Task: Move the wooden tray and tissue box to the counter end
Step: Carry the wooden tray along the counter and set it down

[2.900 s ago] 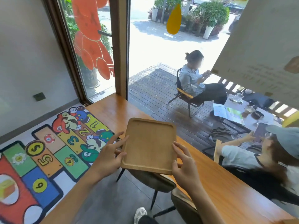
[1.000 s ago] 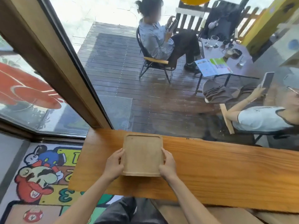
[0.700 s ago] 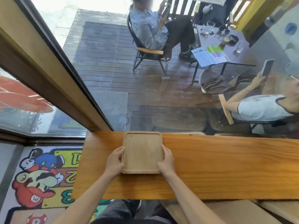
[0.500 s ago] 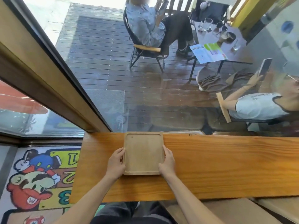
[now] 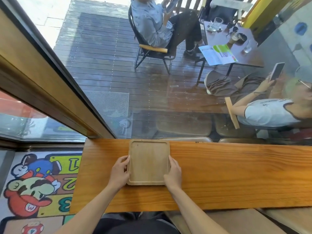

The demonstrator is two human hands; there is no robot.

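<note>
Both hands clasp the wooden tray (image 5: 148, 162) by its sides: left hand (image 5: 119, 173), right hand (image 5: 173, 173). It lies flat on the counter (image 5: 228, 174) near the left end, barely shifted since half a second ago.

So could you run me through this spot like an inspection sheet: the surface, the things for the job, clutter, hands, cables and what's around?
Surface: wooden counter, polished, its left end by the window corner.
Job's things: wooden tray lies flat near that end, empty; tissue box not in view.
Clutter: nothing seen on the counter.
Hands: left hand and right hand hold the tray's two sides, fingers curled on its rim.
Cables: nothing seen.
Surroundings: glass window ahead, two seated people on a deck outside; cartoon floor mat at left.
</note>
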